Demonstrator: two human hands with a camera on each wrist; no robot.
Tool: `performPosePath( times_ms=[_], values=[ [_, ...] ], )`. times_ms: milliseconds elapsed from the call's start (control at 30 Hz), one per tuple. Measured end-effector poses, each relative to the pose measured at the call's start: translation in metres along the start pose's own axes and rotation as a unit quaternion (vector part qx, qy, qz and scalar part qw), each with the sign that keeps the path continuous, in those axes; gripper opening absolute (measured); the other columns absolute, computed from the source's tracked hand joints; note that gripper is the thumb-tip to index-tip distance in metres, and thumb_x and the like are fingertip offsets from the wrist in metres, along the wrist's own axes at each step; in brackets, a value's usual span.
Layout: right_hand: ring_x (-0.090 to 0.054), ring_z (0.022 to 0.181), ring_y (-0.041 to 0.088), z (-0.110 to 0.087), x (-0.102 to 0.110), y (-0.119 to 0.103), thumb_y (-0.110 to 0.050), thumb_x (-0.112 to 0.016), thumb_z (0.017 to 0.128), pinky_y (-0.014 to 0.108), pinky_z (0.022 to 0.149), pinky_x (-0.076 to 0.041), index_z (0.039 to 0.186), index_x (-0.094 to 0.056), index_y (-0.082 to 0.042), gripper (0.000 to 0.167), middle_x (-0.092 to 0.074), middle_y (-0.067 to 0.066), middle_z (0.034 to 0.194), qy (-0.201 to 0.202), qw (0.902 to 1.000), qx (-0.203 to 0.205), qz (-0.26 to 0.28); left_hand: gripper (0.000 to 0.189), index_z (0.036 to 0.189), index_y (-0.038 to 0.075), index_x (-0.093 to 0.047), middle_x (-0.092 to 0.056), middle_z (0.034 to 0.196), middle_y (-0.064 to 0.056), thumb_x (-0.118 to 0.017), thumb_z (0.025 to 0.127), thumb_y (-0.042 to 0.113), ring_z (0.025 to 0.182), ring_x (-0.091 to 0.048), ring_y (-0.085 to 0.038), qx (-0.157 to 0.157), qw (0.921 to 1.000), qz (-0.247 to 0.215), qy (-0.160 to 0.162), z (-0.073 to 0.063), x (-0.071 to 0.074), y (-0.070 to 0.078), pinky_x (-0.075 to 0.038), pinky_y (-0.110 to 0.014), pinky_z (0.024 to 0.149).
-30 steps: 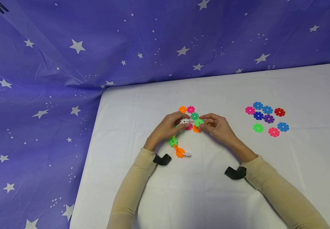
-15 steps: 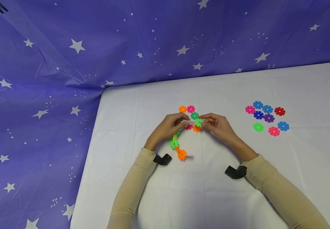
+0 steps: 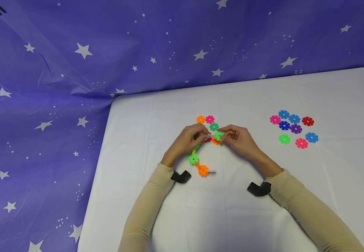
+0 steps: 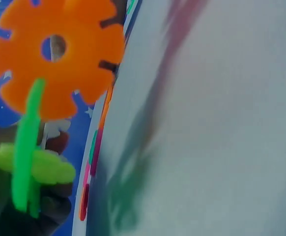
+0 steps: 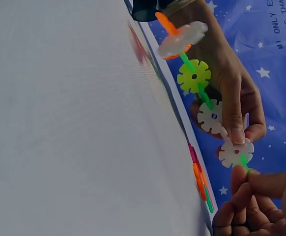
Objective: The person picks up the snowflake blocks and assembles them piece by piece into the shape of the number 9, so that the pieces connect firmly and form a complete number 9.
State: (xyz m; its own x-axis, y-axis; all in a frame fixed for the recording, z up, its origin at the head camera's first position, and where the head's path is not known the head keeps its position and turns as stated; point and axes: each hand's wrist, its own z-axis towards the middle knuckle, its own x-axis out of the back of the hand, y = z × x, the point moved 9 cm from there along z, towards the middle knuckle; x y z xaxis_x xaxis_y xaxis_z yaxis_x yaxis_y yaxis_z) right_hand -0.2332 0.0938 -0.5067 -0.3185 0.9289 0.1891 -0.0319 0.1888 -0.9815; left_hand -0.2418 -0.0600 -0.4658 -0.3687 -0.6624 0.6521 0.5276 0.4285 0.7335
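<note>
In the head view my left hand (image 3: 186, 140) and right hand (image 3: 240, 140) meet over the table. The left thumb and fingers pinch a white notched plastic disc (image 5: 236, 152) of a linked chain. From there the chain hangs past a yellow disc (image 5: 194, 76), a green disc (image 3: 193, 159) and an orange disc (image 4: 59, 54), with another white disc (image 3: 211, 171) edge-on at its end. My right thumb and index finger pinch a bright green disc (image 3: 218, 135), whose edge meets the held white disc's rim in the right wrist view. Fingers partly cover the join.
Beyond the hands lie loose discs: orange (image 3: 200, 119), pink (image 3: 210, 119), teal (image 3: 214, 126), and others partly hidden below the fingertips. A second group of several discs, with a purple disc (image 3: 296, 128) among them, lies on the white tablecloth (image 3: 333, 105) at right.
The hanging end of the chain has swung slightly right. The white disc in the left hand has turned from face-on to nearly edge-on. Both hands stay almost in place.
</note>
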Motion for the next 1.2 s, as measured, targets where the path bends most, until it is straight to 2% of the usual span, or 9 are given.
performPosePath(
  times_ms=[300, 433, 533, 600, 733, 800, 867, 1000, 1200],
  values=[
    [-0.06, 0.068, 0.018, -0.002, -0.001, -0.002, -0.003, -0.066, 0.092, 0.019, 0.057, -0.043, 0.111, -0.068, 0.001, 0.02, -0.071, 0.017, 0.084, 0.027, 0.9988, 0.018, -0.036, 0.007, 0.092, 0.01, -0.067, -0.061, 0.079, -0.001, -0.065, 0.095, 0.016, 0.066, -0.047, -0.009, -0.015, 0.9986, 0.051, 0.006, 0.002, -0.01, 0.005, -0.038, -0.021, 0.063],
    [-0.057, 0.067, 0.016, -0.002, -0.003, -0.005, -0.008, -0.064, 0.095, 0.019, 0.06, -0.043, 0.112, -0.068, 0.0, 0.02, -0.07, 0.016, 0.085, 0.027, 0.9983, 0.032, -0.04, 0.008, 0.095, 0.012, -0.067, -0.061, 0.08, 0.001, -0.065, 0.095, 0.02, 0.064, -0.045, -0.008, 0.013, 0.9987, 0.05, -0.003, 0.001, -0.008, 0.001, -0.037, -0.021, 0.061],
    [-0.053, 0.069, 0.015, -0.001, -0.003, -0.009, -0.01, -0.06, 0.097, 0.022, 0.063, -0.042, 0.115, -0.067, -0.003, 0.02, -0.069, 0.011, 0.087, 0.031, 0.994, 0.048, -0.093, 0.01, 0.098, 0.014, -0.067, -0.061, 0.082, 0.002, -0.066, 0.094, 0.023, 0.062, -0.045, -0.01, 0.039, 0.9973, 0.057, -0.023, -0.002, -0.004, -0.004, -0.038, -0.023, 0.061],
    [-0.05, 0.073, 0.016, -0.001, -0.004, -0.012, -0.009, -0.06, 0.096, 0.025, 0.067, -0.041, 0.115, -0.067, -0.004, 0.021, -0.066, 0.007, 0.089, 0.026, 0.9862, 0.066, -0.15, 0.01, 0.098, 0.014, -0.067, -0.062, 0.082, 0.002, -0.067, 0.093, 0.023, 0.065, -0.047, -0.011, 0.052, 0.996, 0.063, -0.035, -0.004, -0.001, -0.008, -0.04, -0.024, 0.063],
    [-0.049, 0.086, 0.02, -0.002, -0.013, -0.014, -0.013, -0.07, 0.088, 0.034, 0.076, -0.042, 0.115, -0.067, -0.006, 0.027, -0.059, 0.005, 0.092, -0.003, 0.958, 0.097, -0.27, 0.01, 0.098, 0.012, -0.065, -0.065, 0.092, 0.001, -0.068, 0.091, 0.019, 0.079, -0.055, -0.012, 0.07, 0.9949, 0.051, -0.053, -0.005, 0.002, -0.018, -0.046, -0.024, 0.077],
    [-0.05, 0.092, 0.021, -0.003, -0.018, -0.015, -0.017, -0.075, 0.085, 0.038, 0.082, -0.043, 0.114, -0.068, -0.007, 0.032, -0.059, 0.005, 0.095, -0.014, 0.9473, 0.105, -0.302, 0.017, 0.103, 0.01, -0.064, -0.065, 0.096, -0.001, -0.07, 0.09, 0.019, 0.085, -0.056, -0.013, 0.074, 0.9951, 0.03, -0.058, -0.005, 0.002, -0.022, -0.047, -0.025, 0.082],
    [-0.05, 0.094, 0.022, -0.002, -0.02, -0.014, -0.02, -0.079, 0.083, 0.039, 0.085, -0.044, 0.112, -0.068, -0.007, 0.034, -0.059, 0.005, 0.097, -0.016, 0.9423, 0.104, -0.318, 0.026, 0.109, 0.01, -0.064, -0.065, 0.097, -0.001, -0.074, 0.088, 0.021, 0.087, -0.056, -0.012, 0.078, 0.9948, 0.021, -0.062, -0.004, 0.001, -0.024, -0.047, -0.025, 0.082],
    [-0.049, 0.088, 0.02, -0.002, -0.018, -0.013, -0.02, -0.08, 0.082, 0.036, 0.078, -0.043, 0.108, -0.064, -0.007, 0.033, -0.058, 0.005, 0.095, -0.006, 0.9459, 0.09, -0.312, 0.04, 0.119, 0.011, -0.066, -0.063, 0.093, 0.001, -0.078, 0.085, 0.029, 0.083, -0.052, -0.012, 0.076, 0.9945, 0.04, -0.061, -0.003, -0.001, -0.024, -0.044, -0.025, 0.077],
    [-0.047, 0.068, 0.017, -0.003, -0.008, -0.016, -0.02, -0.078, 0.085, 0.03, 0.063, -0.038, 0.104, -0.059, -0.009, 0.029, -0.057, 0.003, 0.077, 0.031, 0.9465, 0.078, -0.312, 0.039, 0.12, 0.015, -0.069, -0.065, 0.095, 0.002, -0.077, 0.085, 0.031, 0.086, -0.055, -0.01, 0.065, 0.994, 0.066, -0.058, -0.004, -0.003, -0.022, -0.046, -0.025, 0.08]
  ],
)
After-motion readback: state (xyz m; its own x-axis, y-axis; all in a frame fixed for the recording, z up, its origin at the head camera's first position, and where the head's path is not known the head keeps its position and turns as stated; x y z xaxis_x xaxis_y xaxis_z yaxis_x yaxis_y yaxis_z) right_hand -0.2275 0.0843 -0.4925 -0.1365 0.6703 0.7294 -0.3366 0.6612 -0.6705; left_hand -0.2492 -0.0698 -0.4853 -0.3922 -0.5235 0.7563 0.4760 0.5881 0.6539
